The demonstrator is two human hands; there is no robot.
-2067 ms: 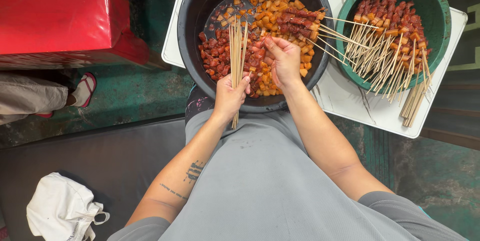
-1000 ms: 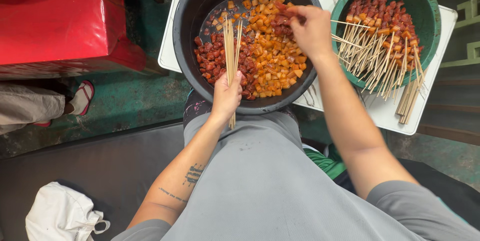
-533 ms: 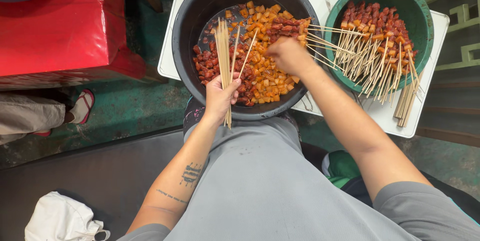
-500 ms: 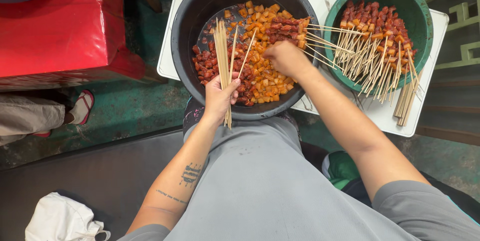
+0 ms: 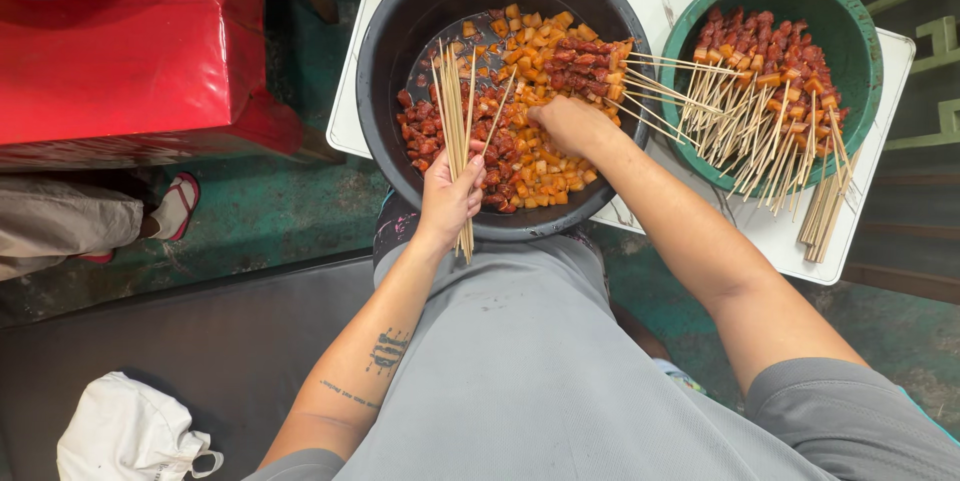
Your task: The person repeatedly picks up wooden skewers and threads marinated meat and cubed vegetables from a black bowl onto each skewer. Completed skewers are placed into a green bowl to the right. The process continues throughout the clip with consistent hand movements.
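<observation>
The left hand was closed around a bunch of bare sticks, held over the near left part of the black basin on the white bench. The right hand lay among the meat cubes in the basin, its fingers hidden, so I cannot tell its grip. Finished skewers filled the green bowl at the right.

We note a black basin holding orange cubes and dark red cubes. A green bowl holds red-and-orange skewers on pale tan sticks. The tabletop is white with thin dark veining. We record a glossy red box, a white cloth, a grey shirt, a worn teal floor.
</observation>
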